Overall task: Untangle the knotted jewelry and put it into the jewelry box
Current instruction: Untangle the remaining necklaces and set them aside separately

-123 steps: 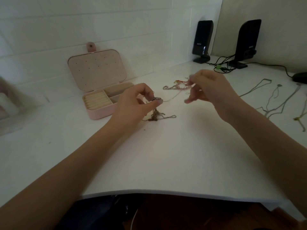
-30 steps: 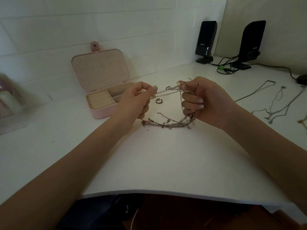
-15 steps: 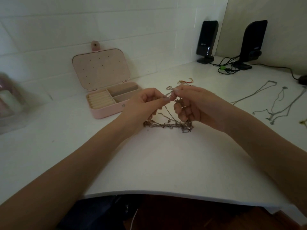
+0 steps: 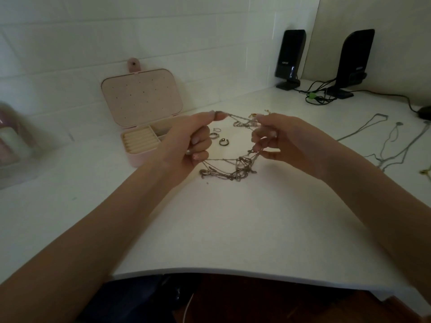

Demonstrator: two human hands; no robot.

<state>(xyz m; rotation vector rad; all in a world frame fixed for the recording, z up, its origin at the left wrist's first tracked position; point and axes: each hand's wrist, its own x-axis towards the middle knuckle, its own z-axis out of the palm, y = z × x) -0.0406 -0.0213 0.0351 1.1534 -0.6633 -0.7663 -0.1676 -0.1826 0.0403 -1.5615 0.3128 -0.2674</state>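
Silvery tangled chains [image 4: 229, 167] stretch between my hands above the white table [image 4: 233, 229]: my left hand [image 4: 191, 141] pinches one strand, my right hand [image 4: 279, 138] grips another. Beyond my left hand the pink jewelry box [image 4: 140, 127] sits open, three rings [image 4: 219, 136] beside it.

We saw a pink jewelry box [image 4: 140, 101] with cream ridged padding at ten o'clock, silvery-brown tangled chains [image 4: 229, 167] on the white table [image 4: 233, 229], and two black speakers [image 4: 290, 57] at one o'clock.

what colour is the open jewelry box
Pale pink jewelry box, with cream ring rolls inside; seen in the head view.
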